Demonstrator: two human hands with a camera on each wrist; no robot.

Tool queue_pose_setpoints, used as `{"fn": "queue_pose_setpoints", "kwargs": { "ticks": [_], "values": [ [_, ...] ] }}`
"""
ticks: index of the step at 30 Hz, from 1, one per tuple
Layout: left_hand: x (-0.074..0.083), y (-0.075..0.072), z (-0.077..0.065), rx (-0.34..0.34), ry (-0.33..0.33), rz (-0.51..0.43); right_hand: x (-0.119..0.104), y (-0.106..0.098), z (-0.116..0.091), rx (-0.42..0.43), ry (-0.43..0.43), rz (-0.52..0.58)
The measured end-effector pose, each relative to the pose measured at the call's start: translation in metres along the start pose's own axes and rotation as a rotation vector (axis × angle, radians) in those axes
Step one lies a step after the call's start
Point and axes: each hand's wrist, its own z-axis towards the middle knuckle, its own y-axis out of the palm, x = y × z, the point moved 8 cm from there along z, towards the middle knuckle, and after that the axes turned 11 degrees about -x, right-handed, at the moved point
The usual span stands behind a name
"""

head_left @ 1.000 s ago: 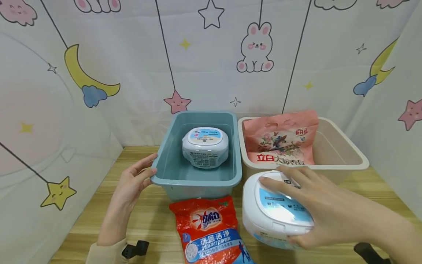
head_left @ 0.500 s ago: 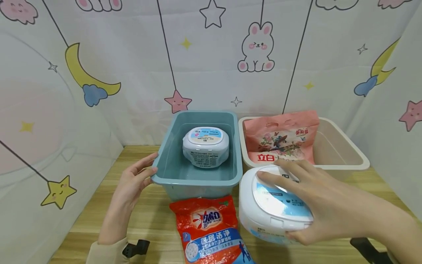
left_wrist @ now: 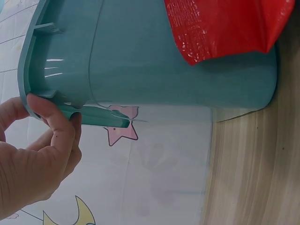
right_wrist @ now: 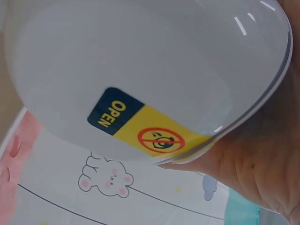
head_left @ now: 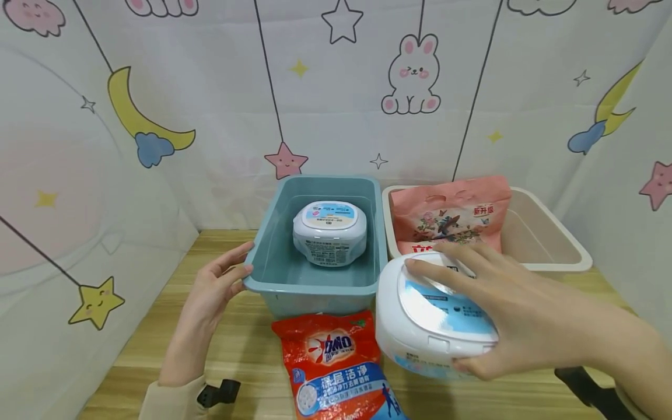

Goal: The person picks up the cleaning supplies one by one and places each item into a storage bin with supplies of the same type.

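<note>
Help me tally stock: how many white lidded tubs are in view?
2. One tub sits inside the blue bin; the right hand holds the other tub, nearer the camera. More could be hidden behind the pink bag in the beige bin.

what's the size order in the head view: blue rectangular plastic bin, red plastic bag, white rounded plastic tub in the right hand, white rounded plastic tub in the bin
1. Blue bin
2. Held tub and red bag, unranked: the bag runs out of frame
3. Tub in the bin
</note>
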Motion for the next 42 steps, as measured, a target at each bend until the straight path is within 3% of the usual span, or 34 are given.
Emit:
{"fn": "queue_pose_setpoints", "kwargs": {
  "ticks": [5, 24, 33, 42],
  "values": [
    [0.0, 0.0, 0.0, 0.001, -0.001, 0.001, -0.006, -0.008, 0.001, 0.04, -0.042, -0.031],
    [-0.001, 0.0, 0.0, -0.004, 0.014, -0.022, -0.012, -0.024, 0.018, -0.014, -0.041, 0.011],
    [-0.001, 0.0, 0.001, 0.001, 0.008, -0.016, -0.017, -0.04, 0.017, 0.06, -0.061, -0.027],
    [0.0, 0.0, 0.001, 0.003, 0.014, -0.021, -0.021, -0.053, 0.023, 0.073, -0.098, -0.017]
  ]
}}
